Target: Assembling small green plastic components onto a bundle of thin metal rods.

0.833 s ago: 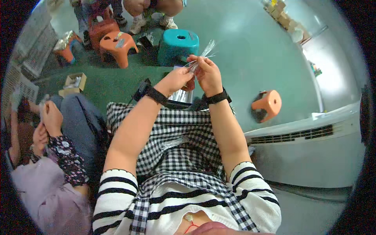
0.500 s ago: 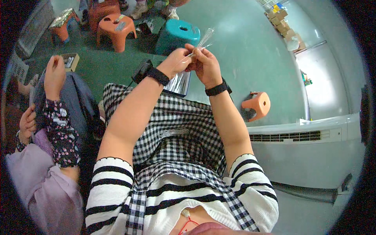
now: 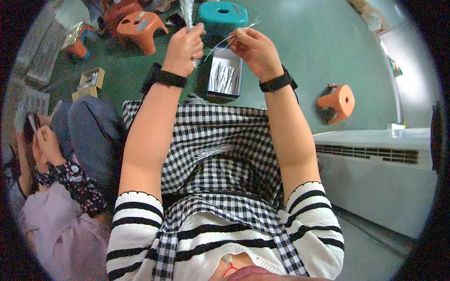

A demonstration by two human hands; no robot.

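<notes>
Near the top middle of the frame, we see the left hand [image 3: 183, 49] curled in a fist around a thick bunch of thin, silvery white strands [image 3: 187, 13]. The bunch sticks up out of the fist, and a short end pokes out below. We think the fist wraps right round it so the loose strands stay together.

Just to its right, the right hand [image 3: 257, 50] pinches a few long, thin white strands [image 3: 216, 45] between thumb and fingertips. They stick out on both sides of the pinch. A small pinch seems to suit such skinny things, and holding the hands apart may stop tangles.

Below and between the hands sits a box with dark blue sides and a white inside [image 3: 228, 56], holding silvery white bundles [image 3: 225, 79] side by side. It seems to be there because it is easy to reach. Lower down, loose pale strands [image 3: 214, 151] lie on the black-and-white checked cloth apron [image 3: 185, 175], which makes a handy lap. At the upper middle, we see a teal plastic stool [image 3: 222, 18].
</notes>
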